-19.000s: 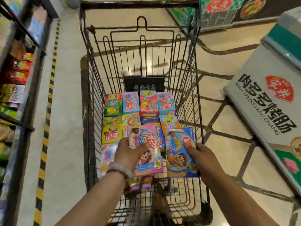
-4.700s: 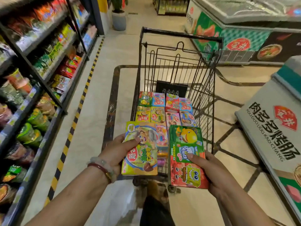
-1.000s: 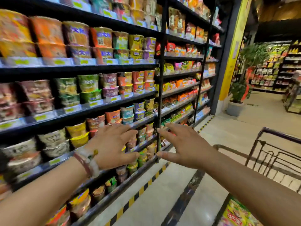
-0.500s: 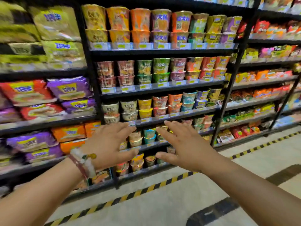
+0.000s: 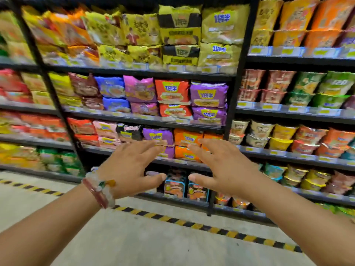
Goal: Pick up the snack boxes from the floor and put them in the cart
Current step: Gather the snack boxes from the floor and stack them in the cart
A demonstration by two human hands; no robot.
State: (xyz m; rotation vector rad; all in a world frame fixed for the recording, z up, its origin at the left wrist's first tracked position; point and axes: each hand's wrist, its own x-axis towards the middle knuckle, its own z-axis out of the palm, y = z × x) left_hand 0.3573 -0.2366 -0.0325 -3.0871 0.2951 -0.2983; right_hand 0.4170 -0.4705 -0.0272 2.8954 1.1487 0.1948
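**Snack boxes out of sight, both hands empty**

Snack boxes do not show anywhere in this view, and neither does the cart; where they lie cannot be told from here. The left hand (image 5: 127, 167) and the right hand (image 5: 223, 167) are held out in front at the same height, palms down, fingers spread and relaxed, holding nothing. A beaded bracelet (image 5: 99, 186) sits on the left wrist. Beyond the hands stands a shelf (image 5: 146, 72) packed with noodle packets (image 5: 208, 95), with cup noodles (image 5: 307, 87) in the bay to the right. A yellow-and-black stripe (image 5: 192, 224) runs along the floor (image 5: 134, 244) at the foot of the shelving.

The step looks like a transit between loads: empty hands, gaze off the cart. Next, the head would need to drop towards the floor to find a remaining box, then each hand must come down flat over a box and close round its edges.
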